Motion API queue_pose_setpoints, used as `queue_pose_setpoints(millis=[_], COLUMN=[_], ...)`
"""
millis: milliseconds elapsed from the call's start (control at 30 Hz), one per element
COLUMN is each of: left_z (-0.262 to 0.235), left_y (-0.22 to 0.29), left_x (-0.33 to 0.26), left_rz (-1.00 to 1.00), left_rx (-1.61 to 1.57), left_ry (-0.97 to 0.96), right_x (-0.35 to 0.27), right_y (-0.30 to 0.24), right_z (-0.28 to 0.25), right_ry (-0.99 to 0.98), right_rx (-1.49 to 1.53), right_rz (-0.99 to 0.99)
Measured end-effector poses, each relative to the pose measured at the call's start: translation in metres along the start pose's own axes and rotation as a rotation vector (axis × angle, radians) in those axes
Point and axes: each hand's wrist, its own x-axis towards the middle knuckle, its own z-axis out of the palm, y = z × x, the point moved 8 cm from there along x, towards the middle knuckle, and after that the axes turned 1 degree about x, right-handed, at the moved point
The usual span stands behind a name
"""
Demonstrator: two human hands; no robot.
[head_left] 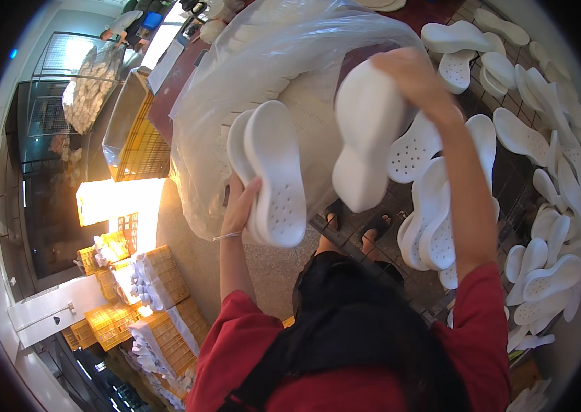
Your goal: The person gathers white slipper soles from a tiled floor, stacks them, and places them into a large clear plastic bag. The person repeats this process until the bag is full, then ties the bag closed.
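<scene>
My left hand [241,204] grips a pair of white foam insoles [275,165], one overlapping the other, with small holes near the lower end. They stand upright before the opening of a big clear plastic bag [198,130]. My right hand [410,75], slightly blurred, is closed round the upper edge of another white insole [367,137], which hangs right of the bag's mouth with its smooth face showing. Whether a second insole lies behind it I cannot tell. Inside the bag, rows of white insoles [283,84] are partly visible through the film.
Many loose white insoles [434,213] lie piled on a dark rack [462,199] along my right side. Yellow plastic crates [143,134] stand at left, several more [108,323] lower down. A person [122,26] is at the far upper left. My sandalled feet [373,230] are below.
</scene>
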Motion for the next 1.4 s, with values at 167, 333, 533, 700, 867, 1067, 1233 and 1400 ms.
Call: queue_pose_setpoints(millis=[167,333,533,700,867,1067,1233,1400], left_z=[-0.015,-0.04,-0.035,0.03,0.042,-0.041,-0.089,-0.036], left_y=[-0.012,-0.092,-0.091,-0.15,-0.172,-0.237,-0.221,-0.208], left_x=[0.027,0.055,-0.028,-0.058,-0.104,-0.128,-0.066,-0.103], left_rz=[0.529,-0.071,0.217,-0.066,-0.093,-0.376,0.043,0.103], left_rx=[0.639,0.02,-0.739,-0.725,-0.836,-0.668,-0.725,-0.732], left_ry=[0.408,0.193,0.296,0.011,-0.049,0.699,0.741,0.678], right_x=[-0.026,-0.082,-0.095,-0.108,-0.181,-0.187,-0.189,-0.197], right_y=[0.105,0.124,0.043,0.082,0.102,0.089,0.032,-0.004], right_z=[0.226,0.251,0.209,0.221,0.23,0.229,0.231,0.277], right_ry=[-0.397,-0.391,-0.341,-0.555,-0.145,0.024,-0.209,-0.147], right_rx=[0.167,0.145,-0.108,0.283,-0.442,-0.281,-0.161,-0.074], right_rz=[0.076,-0.073,-0.505,-0.006,-0.197,-0.385,-0.392,-0.452])
